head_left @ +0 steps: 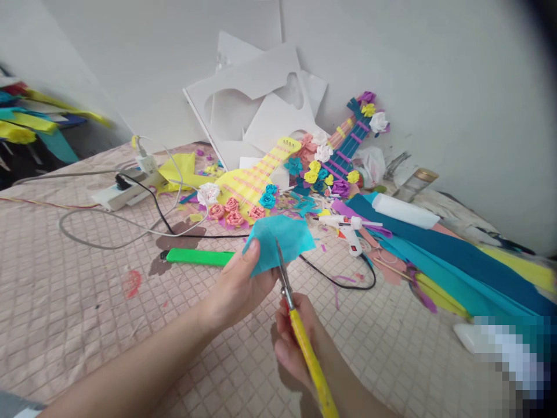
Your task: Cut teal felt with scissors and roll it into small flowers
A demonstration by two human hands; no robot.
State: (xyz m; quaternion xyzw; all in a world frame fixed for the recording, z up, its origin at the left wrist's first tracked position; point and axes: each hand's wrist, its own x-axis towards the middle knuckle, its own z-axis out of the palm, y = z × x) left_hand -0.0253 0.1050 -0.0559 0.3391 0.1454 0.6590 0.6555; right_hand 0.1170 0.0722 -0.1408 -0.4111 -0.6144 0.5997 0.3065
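A piece of turquoise crepe paper [289, 235] is pinched in my left hand [237, 284], with the thumb on top and the fingers underneath. My right hand [300, 342] grips a pair of scissors [311, 363] with a yellow-wrapped handle. Their blades point up and away from me and lie over the lower edge of the paper. Whether the blades are parted is too small to tell. Just left of the paper, a green utility knife [198, 257] lies on the table, its right end behind my left hand.
Behind lie a yellow paper guitar [250, 183], a blue guitar [348, 148] with paper flowers, and white foam boards [248, 75]. A glue gun [346, 226] with a black cord and crepe rolls [435, 249] are to the right. A power strip [119, 191] with loose cables is left.
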